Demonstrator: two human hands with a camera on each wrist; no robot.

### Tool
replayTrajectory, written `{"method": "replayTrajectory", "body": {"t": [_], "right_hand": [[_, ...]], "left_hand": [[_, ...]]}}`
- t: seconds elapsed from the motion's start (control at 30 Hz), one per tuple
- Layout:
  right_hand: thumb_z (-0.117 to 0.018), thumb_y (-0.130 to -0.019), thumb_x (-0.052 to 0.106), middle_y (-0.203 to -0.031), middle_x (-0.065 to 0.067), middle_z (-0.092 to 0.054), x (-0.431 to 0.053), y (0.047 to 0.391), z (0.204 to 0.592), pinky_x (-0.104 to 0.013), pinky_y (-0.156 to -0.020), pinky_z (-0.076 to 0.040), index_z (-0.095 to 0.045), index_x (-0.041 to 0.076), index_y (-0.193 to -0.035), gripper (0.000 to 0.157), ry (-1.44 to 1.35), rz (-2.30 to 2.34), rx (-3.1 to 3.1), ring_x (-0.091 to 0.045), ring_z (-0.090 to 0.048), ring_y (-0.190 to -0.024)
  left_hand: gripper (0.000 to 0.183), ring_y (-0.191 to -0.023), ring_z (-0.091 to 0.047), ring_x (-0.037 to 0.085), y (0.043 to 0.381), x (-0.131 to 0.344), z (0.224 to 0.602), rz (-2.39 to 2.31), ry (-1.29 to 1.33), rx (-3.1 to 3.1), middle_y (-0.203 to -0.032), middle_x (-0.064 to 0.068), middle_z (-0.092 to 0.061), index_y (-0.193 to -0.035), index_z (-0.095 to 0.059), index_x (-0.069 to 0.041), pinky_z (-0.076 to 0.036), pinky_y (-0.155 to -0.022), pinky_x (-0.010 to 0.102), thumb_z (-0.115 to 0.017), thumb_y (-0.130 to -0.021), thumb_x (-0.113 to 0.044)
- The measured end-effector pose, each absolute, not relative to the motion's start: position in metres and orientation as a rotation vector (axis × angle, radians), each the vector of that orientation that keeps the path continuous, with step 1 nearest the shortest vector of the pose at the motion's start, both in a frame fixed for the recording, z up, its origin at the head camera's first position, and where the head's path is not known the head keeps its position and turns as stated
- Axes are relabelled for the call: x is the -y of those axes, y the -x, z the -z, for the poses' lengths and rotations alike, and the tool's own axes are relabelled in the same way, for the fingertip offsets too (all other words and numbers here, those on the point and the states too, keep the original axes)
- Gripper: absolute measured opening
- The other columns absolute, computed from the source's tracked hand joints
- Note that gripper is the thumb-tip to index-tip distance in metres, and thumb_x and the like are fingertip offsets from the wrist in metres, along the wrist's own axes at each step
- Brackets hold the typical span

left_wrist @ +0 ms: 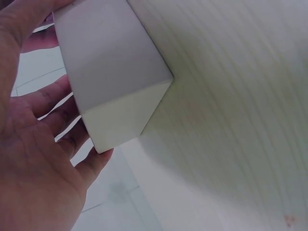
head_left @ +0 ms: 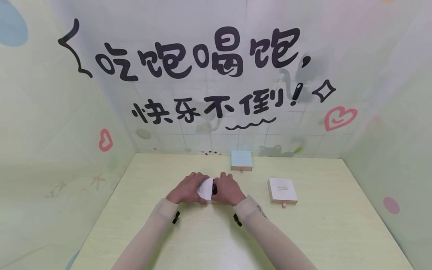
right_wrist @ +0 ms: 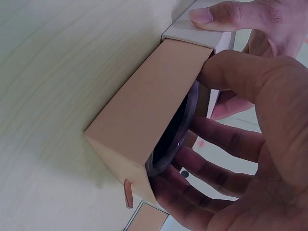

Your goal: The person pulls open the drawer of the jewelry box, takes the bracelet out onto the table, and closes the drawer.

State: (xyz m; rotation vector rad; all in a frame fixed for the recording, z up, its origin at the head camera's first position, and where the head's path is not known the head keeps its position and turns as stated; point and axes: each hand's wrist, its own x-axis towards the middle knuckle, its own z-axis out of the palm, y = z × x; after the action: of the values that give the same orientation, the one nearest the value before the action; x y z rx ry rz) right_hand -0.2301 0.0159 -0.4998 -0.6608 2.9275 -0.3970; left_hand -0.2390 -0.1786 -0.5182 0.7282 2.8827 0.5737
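Observation:
A white cardboard box sleeve (head_left: pixel 205 189) is on the table, with its peach drawer (right_wrist: pixel 144 96) pulled well out to the right. My left hand (head_left: pixel 191 188) grips the sleeve, thumb on the near side and fingers round the far side. Inside the drawer a round dark object with a glossy purplish rim (right_wrist: pixel 178 130) stands tilted, rising past the drawer's edge. My right hand (head_left: pixel 229 189) curls round this object, fingertips at its rim and thumb close to the drawer's upper edge. A small peach ribbon tab (right_wrist: pixel 128 193) sticks out of the drawer's end.
A light blue box (head_left: pixel 241 159) stands at the back of the table, near the printed wall cloth (head_left: pixel 209 138). To the right lies a second white box (head_left: pixel 282 190) with small printed lettering and a ribbon tab. Cloth walls rise on both sides of the pale wooden table (head_left: pixel 209 240).

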Motion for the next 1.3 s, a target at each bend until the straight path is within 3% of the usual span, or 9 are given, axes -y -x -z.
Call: {"method": "replayTrajectory", "body": {"t": [0.8, 1.3], "right_hand": [[-0.085, -0.074, 0.034, -0.107, -0.009, -0.057, -0.028, 0.225, 0.513, -0.034, -0.074, -0.049, -0.071, 0.009, -0.112, 0.048, 0.71, 0.66, -3.049, -0.023, -0.046, -0.093], [-0.082, -0.081, 0.034, -0.113, -0.005, -0.057, -0.038, 0.21, 0.507, -0.032, -0.082, -0.053, -0.071, 0.014, -0.116, 0.042, 0.798, 0.863, -3.024, -0.02, -0.049, -0.101]], "left_hand": [[0.089, -0.112, -0.052, 0.021, 0.238, 0.178, 0.519, -0.571, -0.731, -2.883, -0.129, 0.004, -0.063, -0.141, -0.057, -0.011, -0.047, -0.098, 0.042, -0.097, -0.064, -0.035], [0.088, -0.111, -0.052, 0.021, 0.237, 0.179, 0.517, -0.567, -0.74, -2.894, -0.129, 0.004, -0.064, -0.14, -0.058, -0.011, -0.046, -0.1, 0.042, -0.097, -0.064, -0.035]]}}
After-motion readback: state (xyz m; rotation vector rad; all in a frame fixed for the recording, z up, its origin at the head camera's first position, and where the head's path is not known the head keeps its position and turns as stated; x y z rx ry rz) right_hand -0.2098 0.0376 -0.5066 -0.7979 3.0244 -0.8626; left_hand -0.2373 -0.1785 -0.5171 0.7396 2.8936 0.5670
